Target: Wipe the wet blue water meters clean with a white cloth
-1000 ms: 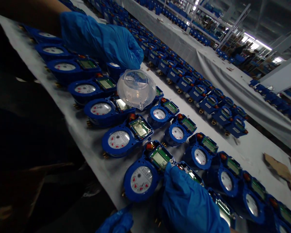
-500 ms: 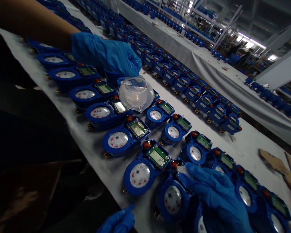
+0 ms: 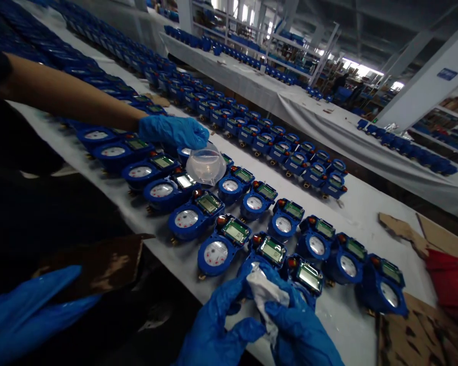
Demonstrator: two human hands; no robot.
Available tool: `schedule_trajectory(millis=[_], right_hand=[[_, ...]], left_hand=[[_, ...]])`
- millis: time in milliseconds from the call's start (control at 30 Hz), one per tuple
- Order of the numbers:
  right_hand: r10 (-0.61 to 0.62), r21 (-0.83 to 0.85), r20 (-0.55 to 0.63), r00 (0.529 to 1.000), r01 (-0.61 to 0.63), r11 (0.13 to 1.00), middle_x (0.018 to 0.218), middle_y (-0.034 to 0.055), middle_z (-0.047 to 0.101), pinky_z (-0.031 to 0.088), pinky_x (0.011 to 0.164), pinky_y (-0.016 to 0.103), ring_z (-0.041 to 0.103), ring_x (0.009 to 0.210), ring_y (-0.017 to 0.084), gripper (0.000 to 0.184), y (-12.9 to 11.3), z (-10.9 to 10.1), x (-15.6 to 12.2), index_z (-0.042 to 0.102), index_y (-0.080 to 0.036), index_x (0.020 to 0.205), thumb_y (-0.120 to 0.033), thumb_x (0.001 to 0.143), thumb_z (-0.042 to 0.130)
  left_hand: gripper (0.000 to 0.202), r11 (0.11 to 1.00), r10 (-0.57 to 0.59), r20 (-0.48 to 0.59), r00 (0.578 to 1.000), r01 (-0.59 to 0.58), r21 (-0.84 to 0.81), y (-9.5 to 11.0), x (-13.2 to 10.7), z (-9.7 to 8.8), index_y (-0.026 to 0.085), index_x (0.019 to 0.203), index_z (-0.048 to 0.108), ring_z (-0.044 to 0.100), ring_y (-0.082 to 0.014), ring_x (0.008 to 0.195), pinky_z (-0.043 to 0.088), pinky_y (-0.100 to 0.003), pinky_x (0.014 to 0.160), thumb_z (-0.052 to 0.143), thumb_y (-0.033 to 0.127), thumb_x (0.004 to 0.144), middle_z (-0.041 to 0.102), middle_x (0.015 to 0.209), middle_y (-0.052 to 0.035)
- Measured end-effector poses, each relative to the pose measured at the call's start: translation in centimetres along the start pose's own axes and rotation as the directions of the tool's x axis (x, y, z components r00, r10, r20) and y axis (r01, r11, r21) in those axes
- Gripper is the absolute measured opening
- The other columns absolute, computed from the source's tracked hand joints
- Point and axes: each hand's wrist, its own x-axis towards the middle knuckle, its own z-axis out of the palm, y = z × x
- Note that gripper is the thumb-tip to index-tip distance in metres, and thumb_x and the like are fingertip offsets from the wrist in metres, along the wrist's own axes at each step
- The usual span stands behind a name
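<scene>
A crumpled white cloth (image 3: 269, 292) is bunched between my two blue-gloved hands at the bottom centre. My right hand (image 3: 305, 325) is closed around its right side. My left hand (image 3: 217, 320) is curved, with its fingers and thumb against the cloth's left edge. Just beyond both hands sits a blue water meter (image 3: 267, 249) with a lit display, its dial partly hidden by my gloves. To its left stands another meter (image 3: 216, 251) with a round white dial. A further meter (image 3: 309, 277) is partly behind my right hand.
A co-worker's gloved hand (image 3: 175, 131) holds a clear plastic bowl (image 3: 206, 165) over the meters; another gloved hand (image 3: 34, 310) is at lower left. Rows of meters cover the white table (image 3: 361, 213). Cardboard (image 3: 412, 330) and a red cloth (image 3: 448, 279) lie at right.
My right hand has drawn back from a meter with the white cloth, and my left hand has come up to meet it. The view has shifted; the bowl remains over the meters.
</scene>
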Motion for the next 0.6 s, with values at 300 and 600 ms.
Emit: schedule_trajectory(millis=[300, 600], right_hand=[[-0.218, -0.151, -0.101, 0.971, 0.202, 0.968, 0.112, 0.0099, 0.076, 0.052, 0.101, 0.045, 0.067, 0.113, 0.031, 0.042, 2.1, 1.1, -4.1, 0.078, -0.021, 0.1, -0.028, 0.059, 0.086], [-0.333, -0.265, -0.004, 0.943, 0.32, 0.91, 0.122, 0.0071, 0.072, 0.053, 0.097, 0.042, 0.065, 0.115, 0.031, 0.055, 3.2, 1.1, -7.2, 0.073, -0.027, 0.118, -0.034, 0.065, 0.085]], left_hand=[[0.051, 0.996, 0.024, 0.138, 0.99, -0.013, -0.083, 1.6, -2.8, 2.3, 0.016, 0.13, 0.052, 0.06, -0.0281, 0.116, 0.053, -0.038, 0.096, 0.068, 0.039, 0.087, 0.058, 0.133, -0.0129], [0.057, 0.963, -0.005, 0.028, 1.0, -0.003, 0.268, 2.2, -4.3, 0.8, 0.011, 0.131, 0.056, 0.055, -0.0228, 0.126, 0.045, -0.032, 0.111, 0.052, 0.054, 0.093, 0.056, 0.136, -0.0108]])
